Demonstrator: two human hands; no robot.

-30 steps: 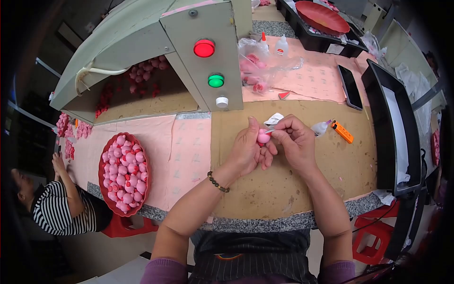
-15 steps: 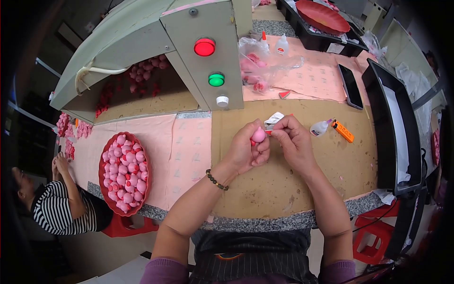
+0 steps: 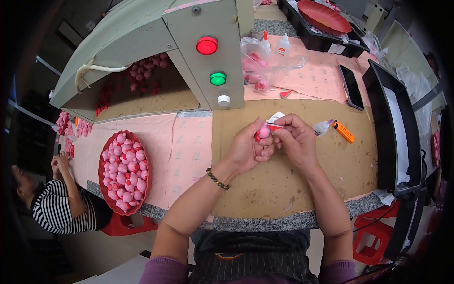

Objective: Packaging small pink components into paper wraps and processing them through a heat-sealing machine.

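A small pink ball (image 3: 263, 132) is pinched between the left hand (image 3: 247, 150) and right hand (image 3: 295, 142), both closed on it above the brown mat (image 3: 283, 184).

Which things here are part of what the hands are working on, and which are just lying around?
In use:
left hand
right hand
small pink toy
red tray of pink toys

Lying about:
orange lighter
black phone
glue bottle
plastic bag

Pink toy piece (image 3: 263, 132) at centre, red tray (image 3: 104, 158) of pink pieces lower left, red button (image 3: 207, 45) above green button (image 3: 218, 78), orange lighter (image 3: 343, 131) right, black-and-white striped shirt (image 3: 59, 208) far left, brown table (image 3: 283, 180)
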